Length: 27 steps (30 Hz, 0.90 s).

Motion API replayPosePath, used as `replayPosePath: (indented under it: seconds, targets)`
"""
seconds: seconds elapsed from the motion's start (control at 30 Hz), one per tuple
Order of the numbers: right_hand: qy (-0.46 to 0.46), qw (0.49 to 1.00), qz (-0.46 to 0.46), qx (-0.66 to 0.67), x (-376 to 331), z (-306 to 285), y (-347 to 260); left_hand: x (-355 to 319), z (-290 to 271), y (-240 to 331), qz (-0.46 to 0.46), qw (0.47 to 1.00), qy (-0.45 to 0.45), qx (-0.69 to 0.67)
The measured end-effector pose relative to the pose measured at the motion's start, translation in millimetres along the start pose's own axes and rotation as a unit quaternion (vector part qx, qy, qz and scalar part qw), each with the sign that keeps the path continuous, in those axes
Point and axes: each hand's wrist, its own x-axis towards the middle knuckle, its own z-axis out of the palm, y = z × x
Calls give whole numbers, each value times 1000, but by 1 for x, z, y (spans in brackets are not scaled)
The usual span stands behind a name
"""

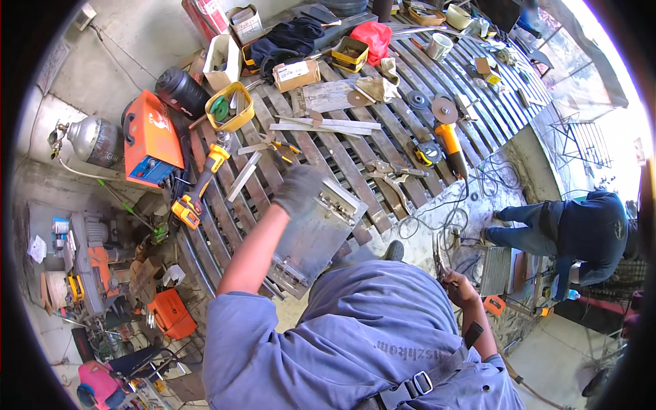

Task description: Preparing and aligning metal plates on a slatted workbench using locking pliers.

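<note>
A flat grey metal plate (316,236) lies at the bench's near edge, with hinge-like fittings at two of its ends. My left hand (299,190), in a dark grey glove, is closed at the plate's far left edge; its fingertips are partly blurred. Off to the right and lower, my bare right hand (462,287) is wrapped round a dark, long-jawed tool (439,254), perhaps a welding electrode holder. Locking pliers (391,186) rest on the slats beyond the plate. Left of the gloved hand are loose metal strips (244,176) and yellow-handled pliers (270,145).
A yellow angle grinder (448,140) and tape measure (428,153) lie on the slatted bench (383,140). Another yellow cordless grinder (200,190) lies near the orange welding machine (152,137). Cables (451,217) coil on the floor. A person (581,229) bends over at right.
</note>
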Motion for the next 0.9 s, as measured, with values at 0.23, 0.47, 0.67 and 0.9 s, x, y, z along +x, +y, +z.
replayPosePath:
  seconds: [0.23, 0.47, 0.67, 0.9]
  targets:
    - [-17, 1000, 4, 10, 1, -3, 8, 12, 27, 0, 167, 975, 103, 104]
    - [-16, 997, 22, 74, -4, 8, -10, -96, 13, -144, -229, 932, 100, 262]
    - [-20, 999, 31, 30, 8, -4, -25, -134, -43, -133, -439, 897, 47, 17]
    - [-35, 998, 44, -26, 31, -7, -58, -270, -46, -28, -525, 747, -403, -64]
